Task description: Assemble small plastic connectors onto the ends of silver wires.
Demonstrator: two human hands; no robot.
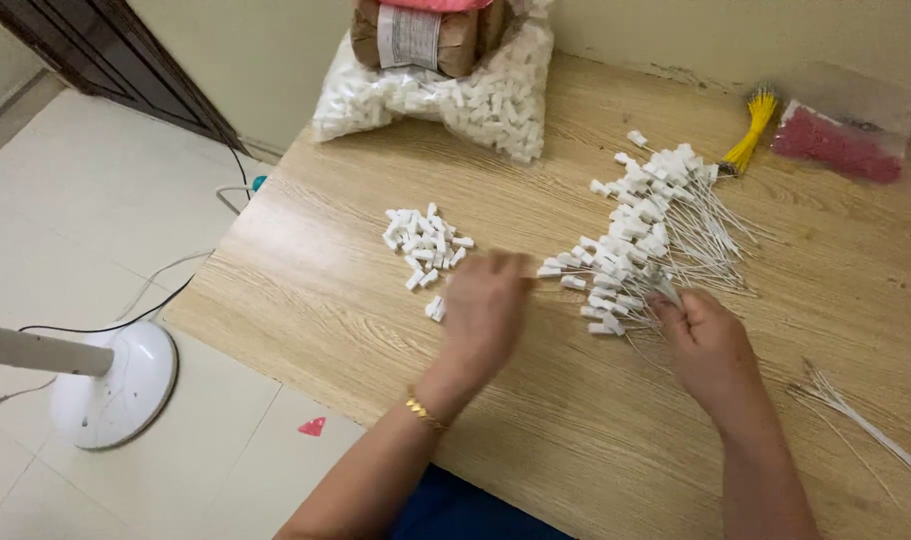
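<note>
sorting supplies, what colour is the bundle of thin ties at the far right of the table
Yellow. The bundle of thin ties shows best in the head view.

My left hand (486, 315) is motion-blurred, so can't tell what its fingers pinch. My right hand (711, 345) covers whatever it grips. The brown package (426, 35) up top is cut off by the frame edge.

Matt wood-grain table (356, 290); white, seemingly plastic clips (424, 243); glossy clear plastic bag (446, 100); smooth glossy floor tiles (86, 200).
</note>
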